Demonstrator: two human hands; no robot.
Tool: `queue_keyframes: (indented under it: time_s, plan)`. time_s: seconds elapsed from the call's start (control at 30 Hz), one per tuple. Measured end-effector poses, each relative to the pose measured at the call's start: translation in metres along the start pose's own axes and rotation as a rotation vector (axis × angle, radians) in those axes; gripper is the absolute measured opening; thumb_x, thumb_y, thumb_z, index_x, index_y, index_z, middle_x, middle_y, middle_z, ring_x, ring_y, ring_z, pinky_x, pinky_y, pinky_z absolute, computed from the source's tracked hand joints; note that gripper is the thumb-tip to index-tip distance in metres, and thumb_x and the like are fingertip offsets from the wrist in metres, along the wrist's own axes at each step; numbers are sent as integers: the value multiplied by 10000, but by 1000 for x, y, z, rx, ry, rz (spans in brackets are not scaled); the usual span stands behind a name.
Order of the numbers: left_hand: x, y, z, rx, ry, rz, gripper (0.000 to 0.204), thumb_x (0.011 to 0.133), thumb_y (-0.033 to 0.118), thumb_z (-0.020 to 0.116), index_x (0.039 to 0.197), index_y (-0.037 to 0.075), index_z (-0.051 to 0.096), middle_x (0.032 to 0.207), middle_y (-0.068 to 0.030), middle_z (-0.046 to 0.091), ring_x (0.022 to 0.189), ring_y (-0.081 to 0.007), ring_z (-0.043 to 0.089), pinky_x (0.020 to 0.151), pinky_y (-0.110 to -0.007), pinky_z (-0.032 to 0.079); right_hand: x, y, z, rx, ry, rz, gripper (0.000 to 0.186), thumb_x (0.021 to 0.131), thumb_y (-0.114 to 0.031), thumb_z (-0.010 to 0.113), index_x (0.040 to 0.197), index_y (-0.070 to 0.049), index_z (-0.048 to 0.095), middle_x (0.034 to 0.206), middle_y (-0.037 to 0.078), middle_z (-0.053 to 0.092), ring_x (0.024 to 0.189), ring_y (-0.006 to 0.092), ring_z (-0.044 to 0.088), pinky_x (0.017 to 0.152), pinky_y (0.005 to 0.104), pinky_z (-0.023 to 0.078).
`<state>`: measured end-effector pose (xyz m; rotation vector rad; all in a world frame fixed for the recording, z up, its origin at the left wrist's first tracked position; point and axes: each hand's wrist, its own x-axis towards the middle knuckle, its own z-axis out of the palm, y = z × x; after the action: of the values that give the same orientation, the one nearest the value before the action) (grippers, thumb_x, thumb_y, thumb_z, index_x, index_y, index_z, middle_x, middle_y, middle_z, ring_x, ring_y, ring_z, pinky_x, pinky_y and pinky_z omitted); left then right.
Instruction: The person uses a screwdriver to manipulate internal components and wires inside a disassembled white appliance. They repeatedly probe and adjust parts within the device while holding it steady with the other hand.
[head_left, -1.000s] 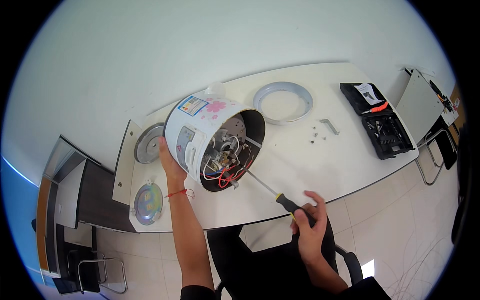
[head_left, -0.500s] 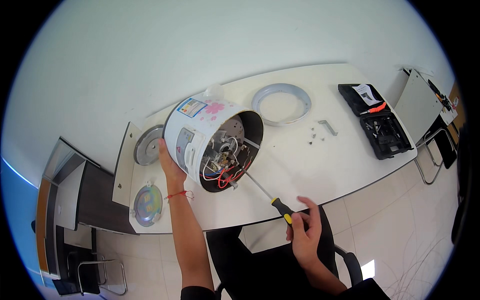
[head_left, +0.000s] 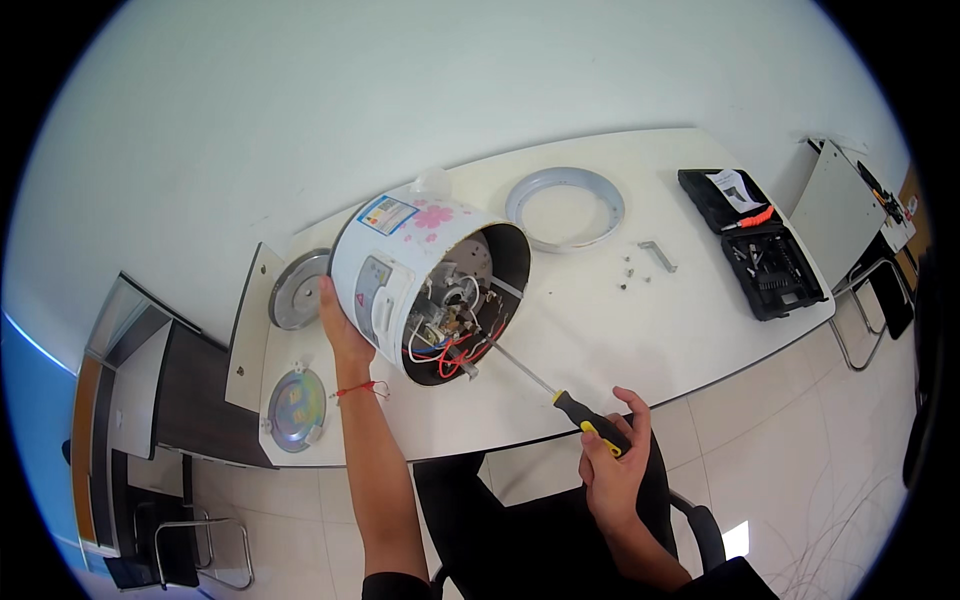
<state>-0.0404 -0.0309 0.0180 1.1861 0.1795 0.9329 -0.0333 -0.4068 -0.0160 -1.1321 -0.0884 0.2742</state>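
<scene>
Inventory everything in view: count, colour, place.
Cooker: one, white, tilted on table
Wires: several, red, white, blue, inside cooker
Screwdriver: one, black-yellow, in right hand
Ring: one, grey, right of cooker
Bracket: one, silver, near ring
Small parts: about four, metallic, beside bracket
Tool case: one, black, table's right end
Tool: one, orange, on case
Paper: one, white, in case
Disc: one, silver, left of cooker
Plate: one, iridescent, table's near left
Table: one, white, centre
Side table: one, white, far right
Cabinet: one, dark, left
Chairs: at least three, black, around table
Wall: one, pale, behind table
Floor: pale, tiled, below
Bracelet: one, red, left wrist
Left hand: one, bare, against cooker
Right hand: one, bare, holding screwdriver
</scene>
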Motion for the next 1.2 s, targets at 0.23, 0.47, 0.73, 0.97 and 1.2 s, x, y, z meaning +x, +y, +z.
queue_keyframes:
  time_s: [0.23,0.47,0.73,0.97,1.2]
  plan:
    - [1,-1,1,6,-5,10,777,1011,620,461,1434,-32,485,1383,-161,594,1234,-285,605,1039,-411,484,2,12,-12,-79,-57,-75,321,1059,-196,498,1326,-20,494,684,17,508,459,55,440,406,196,326]
    - [0,0,0,13,23,15,767,1017,610,458,1429,-36,488,1382,-159,595,1229,-279,609,1033,-406,489,5,7,-8,-113,-72,-52,384,998,-64,576,1363,-17,465,842,47,575,540,65,498,479,218,402]
    - [0,0,3,10,17,16,761,1023,604,451,1438,-33,478,1385,-159,593,1231,-278,609,1030,-404,494,5,14,-9,-185,-136,-139,321,969,-8,590,1285,-2,535,858,45,596,572,50,496,509,214,403]
    - [-1,0,2,-3,7,4,747,1033,594,437,1442,-30,472,1384,-159,594,1228,-276,611,1034,-403,491,2,11,-12,-295,-189,-62,307,927,36,629,1223,-26,577,814,7,532,657,36,482,561,200,373]
    - [-1,0,1,-14,14,8,736,1035,592,435,1428,-28,490,1372,-153,605,1220,-270,616,1034,-398,492,11,9,-14,-328,-242,-18,311,871,37,676,1171,-23,624,828,0,518,643,34,474,565,214,386]
